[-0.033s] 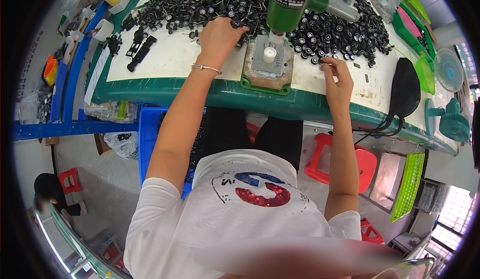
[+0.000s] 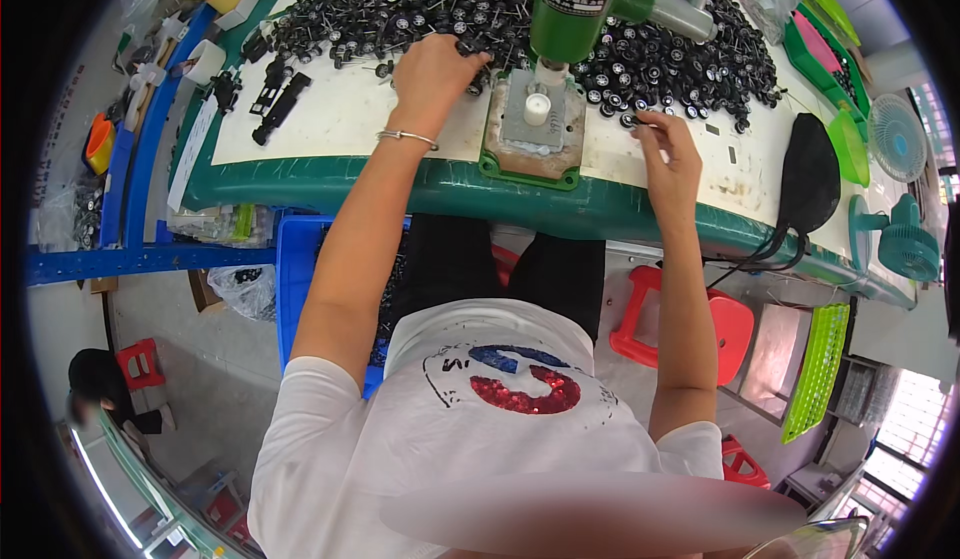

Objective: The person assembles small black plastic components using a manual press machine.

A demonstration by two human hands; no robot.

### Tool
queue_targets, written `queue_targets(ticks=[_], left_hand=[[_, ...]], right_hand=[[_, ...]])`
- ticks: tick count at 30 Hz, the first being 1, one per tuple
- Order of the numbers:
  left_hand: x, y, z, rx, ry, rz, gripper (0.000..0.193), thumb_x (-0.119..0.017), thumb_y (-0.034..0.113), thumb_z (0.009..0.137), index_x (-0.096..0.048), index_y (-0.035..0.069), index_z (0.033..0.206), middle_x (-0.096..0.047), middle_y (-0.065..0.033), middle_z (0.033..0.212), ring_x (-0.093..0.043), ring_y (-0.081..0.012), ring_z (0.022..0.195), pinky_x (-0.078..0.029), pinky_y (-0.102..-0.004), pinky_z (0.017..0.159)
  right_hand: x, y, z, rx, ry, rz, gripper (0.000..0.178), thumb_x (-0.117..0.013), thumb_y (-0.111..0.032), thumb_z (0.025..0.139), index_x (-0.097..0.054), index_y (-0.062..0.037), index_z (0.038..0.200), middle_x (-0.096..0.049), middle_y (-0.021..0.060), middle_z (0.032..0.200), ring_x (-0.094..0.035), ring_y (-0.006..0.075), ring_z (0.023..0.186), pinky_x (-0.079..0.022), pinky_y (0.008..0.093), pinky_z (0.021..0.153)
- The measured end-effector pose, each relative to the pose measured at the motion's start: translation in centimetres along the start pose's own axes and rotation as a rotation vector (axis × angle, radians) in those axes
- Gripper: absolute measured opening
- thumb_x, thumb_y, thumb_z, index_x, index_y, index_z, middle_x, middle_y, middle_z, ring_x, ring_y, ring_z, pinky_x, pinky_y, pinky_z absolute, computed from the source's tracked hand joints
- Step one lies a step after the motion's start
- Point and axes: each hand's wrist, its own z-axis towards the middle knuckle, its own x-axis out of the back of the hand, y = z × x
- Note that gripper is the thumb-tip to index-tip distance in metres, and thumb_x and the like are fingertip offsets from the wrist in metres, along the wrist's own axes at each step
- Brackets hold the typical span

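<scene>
My left hand (image 2: 435, 77) reaches to the near edge of a heap of small black toy wheels on metal axles (image 2: 400, 14). Its fingers are curled together, and what they hold, if anything, is hidden. Right of it stands a green press (image 2: 565, 19); below its ram, a white round post (image 2: 537, 110) rises from a grey metal block (image 2: 520, 131). On the press's other side, my right hand (image 2: 672, 154) has thumb and forefinger closed on a small black wheel (image 2: 629, 120), at the front of a second heap, of loose black wheels (image 2: 680, 64).
Black toy chassis pieces (image 2: 282, 109) lie at the table's left. A black pouch-like thing with straps (image 2: 810, 174) hangs over the right edge near teal fans (image 2: 907, 239). A blue crate (image 2: 292, 279) stands below, red stools (image 2: 640, 304) at right. Another person (image 2: 95, 379) sits far left.
My right hand has shifted slightly left, its fingertips now against a wheel at the front of the loose heap. My left hand has hardly moved.
</scene>
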Motion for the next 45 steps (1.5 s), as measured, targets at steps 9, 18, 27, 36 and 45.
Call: queue_targets(ticks=[9,18,27,36,45], left_hand=[[-0.8,-0.1,0.8,0.004,-0.041,0.001,0.047,-0.073,0.046,0.073,-0.073,0.004,0.092,-0.070,-0.0165,0.077,-0.069,-0.0316,0.077,-0.054,-0.0411,0.069],[-1.4,0.0,1.0,0.012,-0.014,-0.133,0.043,-0.073,0.048,0.073,-0.073,0.007,0.087,-0.071,-0.0147,0.084,-0.068,-0.0318,0.084,-0.055,-0.0414,0.073],[-2.5,-2.2,1.7,0.091,-0.093,-0.376,0.038,-0.075,0.045,0.070,-0.073,0.009,0.084,-0.070,-0.0109,0.075,-0.068,-0.0305,0.076,-0.053,-0.0405,0.068],[-1.4,0.1,0.9,0.006,-0.013,-0.186,0.042,-0.075,0.047,0.070,-0.074,0.008,0.086,-0.069,-0.0136,0.076,-0.067,-0.0327,0.077,-0.053,-0.0411,0.067],[-3.1,-0.8,2.2,0.070,0.084,-0.347,0.036,-0.075,0.039,0.074,-0.072,0.004,0.083,-0.068,-0.0101,0.068,-0.065,-0.0207,0.058,-0.052,-0.0339,0.058]], right_hand=[[-5.8,-4.7,2.0,-0.302,-0.199,0.522,0.022,-0.062,-0.011,0.091,-0.063,0.0020,0.109,-0.066,0.0053,0.089,-0.062,0.0108,0.083,-0.050,0.0252,0.076],[-7.9,-4.7,2.2,-0.100,-0.210,0.141,0.019,-0.062,-0.014,0.090,-0.066,0.0017,0.100,-0.057,0.0070,0.092,-0.060,0.0143,0.081,-0.048,0.0261,0.071],[-7.8,-3.6,1.6,-0.282,-0.177,0.468,0.022,-0.058,-0.016,0.094,-0.065,-0.0020,0.109,-0.058,0.0007,0.084,-0.054,0.0071,0.072,-0.045,0.0221,0.067],[-5.9,-3.1,0.9,-0.300,-0.146,0.476,0.023,-0.057,-0.017,0.095,-0.066,-0.0026,0.110,-0.059,-0.0012,0.081,-0.053,0.0049,0.071,-0.043,0.0205,0.065],[-4.3,-2.3,0.0,-0.297,-0.146,0.476,0.021,-0.057,-0.014,0.095,-0.066,0.0003,0.108,-0.057,-0.0020,0.079,-0.051,0.0057,0.070,-0.042,0.0206,0.064]])
